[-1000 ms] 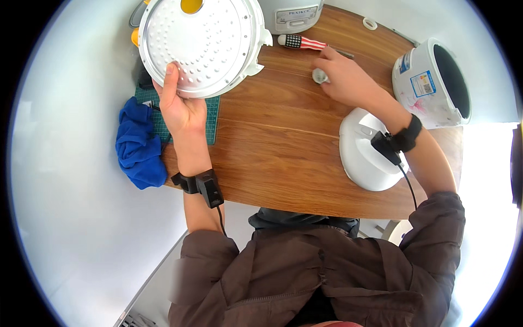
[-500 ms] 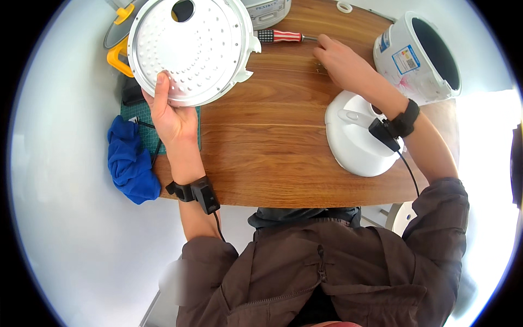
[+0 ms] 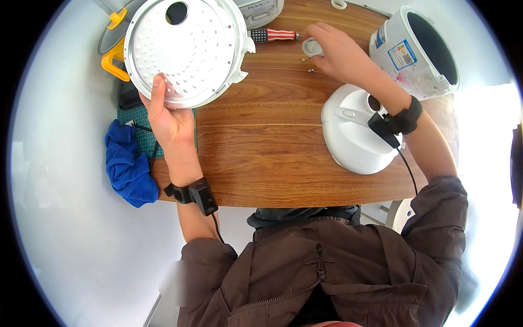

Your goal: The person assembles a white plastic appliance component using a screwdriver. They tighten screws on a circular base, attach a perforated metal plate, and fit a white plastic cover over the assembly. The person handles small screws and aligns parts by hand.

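My left hand (image 3: 173,124) grips the lower edge of a round, dimpled metal inner lid (image 3: 190,65), thumb on its face. The lid has a round hole near its top and broken-looking tabs on its right edge. At the upper right of the table, my right hand (image 3: 344,57) has its fingers closed on a small round white cap (image 3: 312,48), partly hidden by the fingers. Just left of that hand lies a screwdriver (image 3: 275,35) with a flag-patterned handle. Tiny screws (image 3: 311,70) are scattered on the wood below the cap.
A white domed cooker lid (image 3: 354,141) lies under my right forearm. Behind it stands a white cooker body (image 3: 392,76) with a dark inside. A blue cloth (image 3: 129,166), a green cutting mat (image 3: 143,117) and a yellow handle (image 3: 111,62) are at left. A white ring (image 3: 338,4) lies far back.
My right hand has shifted slightly, and the small white cap now shows at its fingers, where it was hidden before. The left hand still holds the metal lid.
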A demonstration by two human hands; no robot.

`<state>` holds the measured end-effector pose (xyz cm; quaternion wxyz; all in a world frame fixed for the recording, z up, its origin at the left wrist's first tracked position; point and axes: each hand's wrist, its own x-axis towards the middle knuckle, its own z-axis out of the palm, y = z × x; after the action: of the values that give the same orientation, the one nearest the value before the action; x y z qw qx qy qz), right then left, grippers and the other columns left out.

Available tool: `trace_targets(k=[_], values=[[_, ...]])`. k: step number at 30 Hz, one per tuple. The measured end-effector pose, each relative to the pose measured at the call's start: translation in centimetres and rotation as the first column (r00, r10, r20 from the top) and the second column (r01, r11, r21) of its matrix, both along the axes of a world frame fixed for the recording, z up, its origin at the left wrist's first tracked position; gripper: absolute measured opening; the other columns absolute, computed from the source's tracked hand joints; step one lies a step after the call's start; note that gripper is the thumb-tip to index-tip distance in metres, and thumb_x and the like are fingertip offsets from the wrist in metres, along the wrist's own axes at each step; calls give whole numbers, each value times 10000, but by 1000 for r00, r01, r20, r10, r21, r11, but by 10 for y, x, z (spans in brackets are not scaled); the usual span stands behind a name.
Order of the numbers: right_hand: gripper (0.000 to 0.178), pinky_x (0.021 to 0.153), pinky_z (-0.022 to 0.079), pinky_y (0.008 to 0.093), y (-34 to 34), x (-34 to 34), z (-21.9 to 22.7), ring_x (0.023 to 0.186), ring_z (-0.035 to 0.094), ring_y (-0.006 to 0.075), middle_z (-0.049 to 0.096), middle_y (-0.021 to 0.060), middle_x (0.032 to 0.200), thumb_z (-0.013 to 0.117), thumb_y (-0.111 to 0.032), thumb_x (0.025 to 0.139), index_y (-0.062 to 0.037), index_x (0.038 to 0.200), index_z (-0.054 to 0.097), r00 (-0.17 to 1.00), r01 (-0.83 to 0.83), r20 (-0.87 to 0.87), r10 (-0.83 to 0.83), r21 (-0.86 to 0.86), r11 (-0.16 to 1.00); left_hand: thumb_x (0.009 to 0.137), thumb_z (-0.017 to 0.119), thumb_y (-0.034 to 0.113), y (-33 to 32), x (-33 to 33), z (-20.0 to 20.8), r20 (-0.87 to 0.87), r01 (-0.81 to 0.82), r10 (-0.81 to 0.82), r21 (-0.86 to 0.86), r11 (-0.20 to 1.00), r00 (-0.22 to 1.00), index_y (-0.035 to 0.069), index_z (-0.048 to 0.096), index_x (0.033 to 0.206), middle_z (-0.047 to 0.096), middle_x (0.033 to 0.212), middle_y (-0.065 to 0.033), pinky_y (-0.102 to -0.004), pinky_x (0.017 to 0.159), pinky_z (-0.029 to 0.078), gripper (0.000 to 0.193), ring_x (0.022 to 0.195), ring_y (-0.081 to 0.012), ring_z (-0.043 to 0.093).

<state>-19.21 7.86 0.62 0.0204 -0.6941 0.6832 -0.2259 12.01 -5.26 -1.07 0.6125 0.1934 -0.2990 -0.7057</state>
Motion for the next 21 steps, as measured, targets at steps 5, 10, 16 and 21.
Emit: trace_targets(k=[5, 10, 16, 21], values=[[415, 899, 507, 443, -5, 21, -18, 1088, 595, 354, 616, 134, 1102, 820, -187, 748, -89, 1119, 664, 968, -191, 201, 153, 186, 964, 959, 611, -17, -1, -1, -3, -11, 30, -30, 12, 999, 1000, 89, 459, 1424, 573, 1363, -99, -449, 1112, 467, 501, 1254, -223, 559], [396, 900, 504, 435, -5, 36, -17, 1091, 608, 340, 628, 117, 1114, 814, -243, 779, -84, 1117, 683, 976, -215, 102, 193, 293, 932, 955, 617, -25, 3, -6, -4, -17, 82, -82, 16, 997, 997, 88, 472, 1413, 576, 1364, -95, -439, 1111, 470, 494, 1253, -225, 561], [211, 835, 547, 407, -5, -21, -1, 933, 686, 329, 723, 150, 992, 694, -156, 870, -42, 1044, 730, 996, -24, 93, 11, 148, 989, 937, 646, -28, 4, -2, -5, -51, 166, -165, 15, 986, 985, 91, 495, 1396, 598, 1339, -91, -415, 1105, 479, 498, 1248, -226, 568], [120, 776, 540, 399, 3, -53, -9, 893, 670, 322, 679, 153, 945, 692, -68, 860, -16, 964, 723, 997, 10, -77, 7, 225, 974, 931, 664, -10, 11, -7, -3, -15, 194, -194, 20, 981, 981, 82, 498, 1391, 600, 1337, -95, -403, 1095, 484, 498, 1237, -222, 575]])
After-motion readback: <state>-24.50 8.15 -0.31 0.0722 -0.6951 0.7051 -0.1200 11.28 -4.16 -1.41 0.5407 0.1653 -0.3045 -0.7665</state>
